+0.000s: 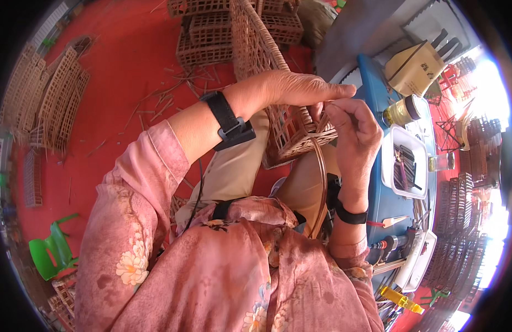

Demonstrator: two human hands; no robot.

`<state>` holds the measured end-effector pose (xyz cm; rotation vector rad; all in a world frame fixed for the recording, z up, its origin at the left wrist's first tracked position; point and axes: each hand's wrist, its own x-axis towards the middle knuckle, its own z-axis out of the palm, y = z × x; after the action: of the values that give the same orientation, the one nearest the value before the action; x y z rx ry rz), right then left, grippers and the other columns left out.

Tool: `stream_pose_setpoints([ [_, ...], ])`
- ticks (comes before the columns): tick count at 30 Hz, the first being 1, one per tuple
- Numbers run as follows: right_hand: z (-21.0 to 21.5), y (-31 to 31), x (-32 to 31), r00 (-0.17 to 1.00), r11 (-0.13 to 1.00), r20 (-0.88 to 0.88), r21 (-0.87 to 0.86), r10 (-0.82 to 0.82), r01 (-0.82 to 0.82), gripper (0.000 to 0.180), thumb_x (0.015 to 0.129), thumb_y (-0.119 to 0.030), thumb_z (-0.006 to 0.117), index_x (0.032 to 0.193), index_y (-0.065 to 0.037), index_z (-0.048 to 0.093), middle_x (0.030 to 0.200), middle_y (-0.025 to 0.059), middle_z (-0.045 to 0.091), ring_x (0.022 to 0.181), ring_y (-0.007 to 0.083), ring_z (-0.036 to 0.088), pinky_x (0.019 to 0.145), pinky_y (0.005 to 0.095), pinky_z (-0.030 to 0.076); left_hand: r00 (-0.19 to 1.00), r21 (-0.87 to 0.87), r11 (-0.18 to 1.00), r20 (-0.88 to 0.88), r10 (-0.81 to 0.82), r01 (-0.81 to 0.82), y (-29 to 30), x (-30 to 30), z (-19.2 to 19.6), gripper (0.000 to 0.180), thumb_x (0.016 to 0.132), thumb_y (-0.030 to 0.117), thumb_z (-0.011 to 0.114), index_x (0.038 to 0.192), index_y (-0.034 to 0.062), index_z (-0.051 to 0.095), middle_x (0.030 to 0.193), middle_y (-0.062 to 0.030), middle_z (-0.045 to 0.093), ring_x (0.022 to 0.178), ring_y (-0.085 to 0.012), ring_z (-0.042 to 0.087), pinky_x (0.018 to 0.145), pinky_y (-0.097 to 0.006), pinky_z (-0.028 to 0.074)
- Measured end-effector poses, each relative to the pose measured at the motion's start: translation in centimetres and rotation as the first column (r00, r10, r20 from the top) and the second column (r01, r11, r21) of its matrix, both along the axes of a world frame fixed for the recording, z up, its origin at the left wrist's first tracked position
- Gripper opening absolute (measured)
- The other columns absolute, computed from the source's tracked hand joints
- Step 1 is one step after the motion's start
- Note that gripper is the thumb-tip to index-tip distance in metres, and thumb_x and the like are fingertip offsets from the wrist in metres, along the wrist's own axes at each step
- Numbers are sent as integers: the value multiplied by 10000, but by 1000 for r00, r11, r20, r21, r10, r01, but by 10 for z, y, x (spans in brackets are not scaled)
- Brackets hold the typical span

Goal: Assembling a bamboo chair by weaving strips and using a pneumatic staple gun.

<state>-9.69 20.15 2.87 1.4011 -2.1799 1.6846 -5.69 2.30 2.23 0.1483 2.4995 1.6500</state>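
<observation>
A woven wicker basket (292, 138) stands tilted between my knees, its long side and rim reaching away from me. My left hand (300, 88) lies over the near end of its rim, thumb stretched to the right and fingers curled down around the rim, partly hidden. Close beside it, my right hand (358, 124) is closed in a pinch by the basket's near corner, on what looks like a thin strip of cane. A long brown cane strip (324, 182) hangs from that corner in a curve toward my lap.
To the right, a blue table (377, 205) carries a white tray (387, 171) of tools, a glass jar (401, 110) and a yellow box (413, 69) with dark handles. Stacked baskets (209, 33) stand ahead, more baskets (59, 105) far left. A green chair (51, 252) and cane scraps are on the red floor.
</observation>
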Motion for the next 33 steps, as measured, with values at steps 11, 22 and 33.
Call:
stream_pose_setpoints([
  [11, -4, -10, -24, 978, 995, 188, -28, 96, -92, 66, 841, -45, 704, 876, 9, 692, 763, 79, 689, 688, 122, 637, 655, 250, 490, 829, -128, 952, -532, 172, -280, 20, 49, -29, 196, 915, 204, 677, 1016, 36, 680, 1045, -83, 617, 1042, -229, 566, 943, -364, 438],
  [22, -33, -7, -67, 956, 991, 283, 125, -73, 39, 270, 921, -248, 667, 938, 19, 708, 803, 65, 678, 762, 109, 591, 728, 277, 472, 699, 34, 883, -596, 394, -469, 38, 45, -38, 181, 941, 204, 654, 861, 42, 673, 796, -21, 673, 819, -174, 644, 1111, -404, 356],
  [33, -38, -6, -34, 893, 998, 450, -35, -32, 53, 166, 908, -158, 698, 943, 3, 715, 713, -11, 622, 652, 49, 549, 596, 214, 450, 662, 193, 857, -562, 496, -478, 43, 92, -37, 142, 948, 133, 642, 874, 18, 684, 821, -53, 712, 906, -180, 682, 1144, -454, 328],
])
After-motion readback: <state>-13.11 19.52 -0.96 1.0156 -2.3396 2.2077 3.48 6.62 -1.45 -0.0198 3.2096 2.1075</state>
